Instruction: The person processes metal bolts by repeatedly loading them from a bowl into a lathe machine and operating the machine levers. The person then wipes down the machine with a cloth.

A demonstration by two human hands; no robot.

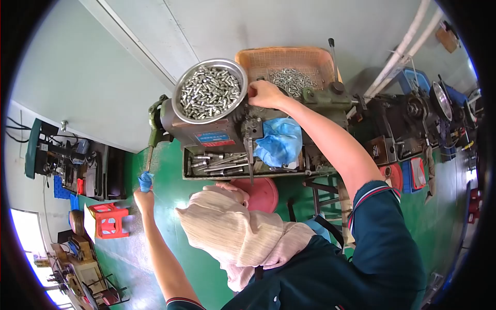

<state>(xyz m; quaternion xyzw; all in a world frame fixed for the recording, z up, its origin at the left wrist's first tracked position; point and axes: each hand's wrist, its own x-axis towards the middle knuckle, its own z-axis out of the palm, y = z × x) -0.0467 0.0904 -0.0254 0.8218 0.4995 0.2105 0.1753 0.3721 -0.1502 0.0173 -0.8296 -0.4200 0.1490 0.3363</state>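
Note:
My left hand [144,200] is wrapped around the lower end of a long lever [150,152], where blue wrapping [146,182] covers the grip. Above the bench machine [201,133], my right hand [267,95] has its fingers pinched together beside the rim of a steel bowl [184,114]. What those fingertips hold, if anything, is hidden. Small shiny metal pins [211,92] fill the bowl, which rests on top of the machine. Behind my right hand stands an orange plastic basket [248,56] with more small metal parts [292,81]. A blue cloth [279,142] hangs on the machine's front.
Rods and tools [222,164] lie in the machine's front tray [206,177]. Below it is a red round stool [264,194]. A red plastic stool [108,219] stands on the green floor at left. Another machine [408,116] is at right, near white pipes [395,59].

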